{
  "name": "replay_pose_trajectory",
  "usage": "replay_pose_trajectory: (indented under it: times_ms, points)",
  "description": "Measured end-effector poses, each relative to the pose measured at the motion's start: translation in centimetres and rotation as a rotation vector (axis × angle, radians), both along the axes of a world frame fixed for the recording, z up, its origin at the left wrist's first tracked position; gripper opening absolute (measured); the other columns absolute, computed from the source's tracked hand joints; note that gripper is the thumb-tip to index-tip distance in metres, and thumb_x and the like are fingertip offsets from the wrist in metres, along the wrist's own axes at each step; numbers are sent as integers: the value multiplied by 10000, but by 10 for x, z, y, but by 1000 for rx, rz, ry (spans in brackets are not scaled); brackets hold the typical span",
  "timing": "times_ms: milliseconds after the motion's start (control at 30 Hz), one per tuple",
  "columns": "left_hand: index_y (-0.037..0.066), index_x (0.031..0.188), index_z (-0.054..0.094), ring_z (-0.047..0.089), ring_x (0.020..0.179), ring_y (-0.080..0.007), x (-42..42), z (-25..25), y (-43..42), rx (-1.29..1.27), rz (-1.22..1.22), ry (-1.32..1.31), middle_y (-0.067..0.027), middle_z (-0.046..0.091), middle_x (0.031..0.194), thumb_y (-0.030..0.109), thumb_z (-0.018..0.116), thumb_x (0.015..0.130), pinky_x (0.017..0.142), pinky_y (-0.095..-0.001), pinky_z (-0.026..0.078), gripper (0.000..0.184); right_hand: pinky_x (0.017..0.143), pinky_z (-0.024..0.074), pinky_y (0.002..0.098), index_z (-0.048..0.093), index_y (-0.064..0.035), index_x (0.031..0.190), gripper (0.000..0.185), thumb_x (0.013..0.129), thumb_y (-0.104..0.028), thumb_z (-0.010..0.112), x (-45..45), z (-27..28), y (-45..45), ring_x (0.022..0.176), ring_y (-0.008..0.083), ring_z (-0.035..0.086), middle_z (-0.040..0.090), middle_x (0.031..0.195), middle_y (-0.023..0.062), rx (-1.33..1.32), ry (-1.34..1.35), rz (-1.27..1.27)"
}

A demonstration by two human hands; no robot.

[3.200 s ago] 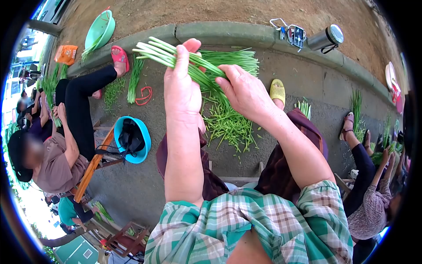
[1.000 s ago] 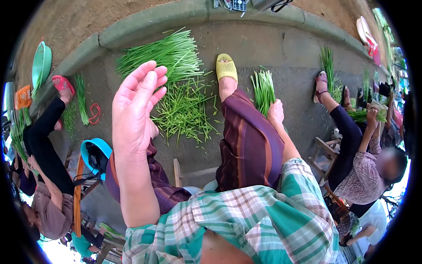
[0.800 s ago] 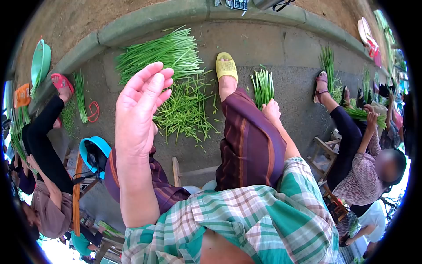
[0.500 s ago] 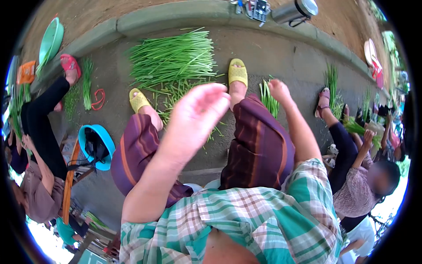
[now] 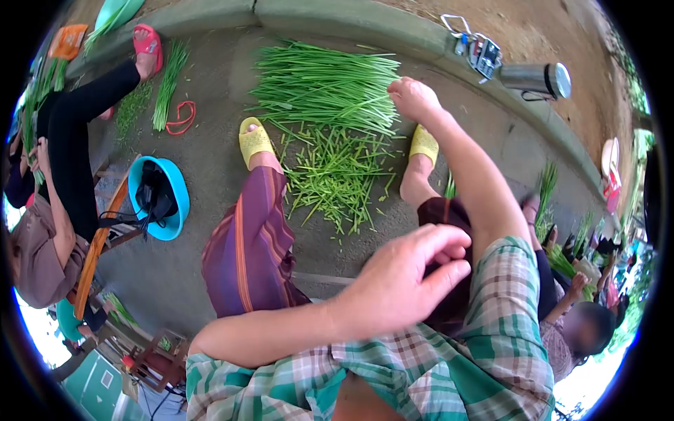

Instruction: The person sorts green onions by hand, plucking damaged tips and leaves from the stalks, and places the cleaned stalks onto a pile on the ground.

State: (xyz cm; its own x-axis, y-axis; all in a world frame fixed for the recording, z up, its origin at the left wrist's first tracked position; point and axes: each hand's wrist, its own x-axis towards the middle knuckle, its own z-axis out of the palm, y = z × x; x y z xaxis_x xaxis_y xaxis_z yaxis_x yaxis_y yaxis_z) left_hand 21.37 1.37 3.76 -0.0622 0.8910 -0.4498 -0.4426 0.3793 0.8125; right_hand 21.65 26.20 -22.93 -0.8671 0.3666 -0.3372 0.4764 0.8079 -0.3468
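Note:
A pile of long green stalks (image 5: 323, 84), like flowering chives or garlic scapes, lies on the concrete in front of me. Short cut stalk pieces (image 5: 333, 175) are scattered between my yellow sandals (image 5: 254, 142). My right hand (image 5: 415, 99) is at the right end of the pile, its fingers bent together; whether they pinch a stalk is hidden. Over my right thigh, my left hand (image 5: 407, 281) hangs in the air with thumb and fingers apart, nothing held. A small part of another stalk bunch (image 5: 450, 186) shows beside my right leg.
To the left are a blue basin (image 5: 175, 203) with a black bag, a red cord (image 5: 182, 118) and a stalk bunch (image 5: 168, 84). A steel flask (image 5: 537, 79) stands beyond the curb (image 5: 351, 21). Other people sit on both sides, handling stalks.
My right hand has gone from the small bunch by my right leg to the pile's right end. My left hand has swung right and back toward my body. The view has turned.

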Motion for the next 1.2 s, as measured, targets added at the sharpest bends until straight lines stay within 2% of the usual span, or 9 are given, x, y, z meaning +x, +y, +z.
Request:
replay_pose_trajectory:
  times_ms: [233, 300, 433, 467, 533, 800, 900, 1033, 1200]
  points:
    - [-8, 1181, 564, 628, 941, -177, -14, 9, -12, 32, -9, -71, -103, 617, 1023, 111, 621, 928, 847, -300, 504, 286, 881, 479, 433, 691, -156, 982, 187, 811, -135, 619, -1, -81, -46, 1097, 283, 545, 584, 1059, 89, 150, 86, -71]
    - [2, 1112, 542, 625, 864, -250, -11, 8, -14, 60, 78, -75, -132, 598, 971, 121, 615, 907, 787, -346, 501, 248, 881, 467, 433, 689, -158, 967, 180, 801, -127, 628, -6, -86, -46, 1104, 269, 527, 570, 1063, 71, 227, 57, -73]
    - [-9, 1181, 565, 625, 928, -168, -19, 7, -14, 21, 13, -116, -97, 607, 1043, 104, 611, 933, 834, -296, 507, 276, 869, 475, 418, 700, -152, 954, 161, 802, -174, 655, -5, -76, -41, 1066, 253, 558, 590, 1041, 49, 246, 12, -97]
    - [-9, 1175, 567, 623, 916, -151, -18, 7, -15, 32, 41, -108, -87, 617, 1029, 102, 611, 933, 832, -293, 507, 269, 849, 493, 406, 709, -142, 955, 168, 803, -203, 668, -6, -73, -35, 1006, 258, 597, 626, 999, 59, 37, -24, -148]
    - [-7, 1171, 570, 622, 914, -142, -22, 8, -12, 32, 43, -89, -82, 624, 1024, 104, 613, 933, 832, -289, 507, 266, 780, 535, 356, 730, -115, 984, 256, 805, -297, 713, -10, -49, -24, 810, 235, 678, 708, 868, 84, -324, -48, -212]
    - [4, 1131, 604, 604, 950, -82, -30, -7, -8, 27, 287, -125, -40, 658, 1021, 136, 591, 963, 872, -249, 491, 215, 724, 510, 220, 696, -30, 1093, 299, 904, -262, 686, -36, 92, -30, 771, 64, 622, 704, 902, 21, -988, 66, -410]
    - [27, 1117, 613, 596, 921, -72, -53, -11, -7, 102, 585, -189, -22, 648, 1030, 147, 566, 977, 835, -229, 488, 191, 647, 453, 174, 661, -26, 1149, 294, 950, -238, 625, -34, 164, -58, 736, 32, 566, 672, 901, -13, -1100, 196, -450]
    - [79, 1150, 609, 557, 1014, -77, -84, -11, -5, -47, 990, -58, 10, 614, 1105, 239, 619, 946, 862, -272, 453, 260, 778, 489, 214, 647, -21, 1179, 319, 951, -243, 621, -19, 243, -92, 819, 65, 609, 682, 945, 18, -1112, 262, -452]
    - [86, 1123, 643, 568, 990, -88, -97, -8, -11, 1, 843, -158, 11, 638, 1086, 248, 613, 951, 868, -292, 453, 238, 728, 495, 218, 623, 31, 1170, 296, 946, -162, 622, 9, 271, -130, 796, 98, 597, 660, 914, 44, -1227, 412, -533]
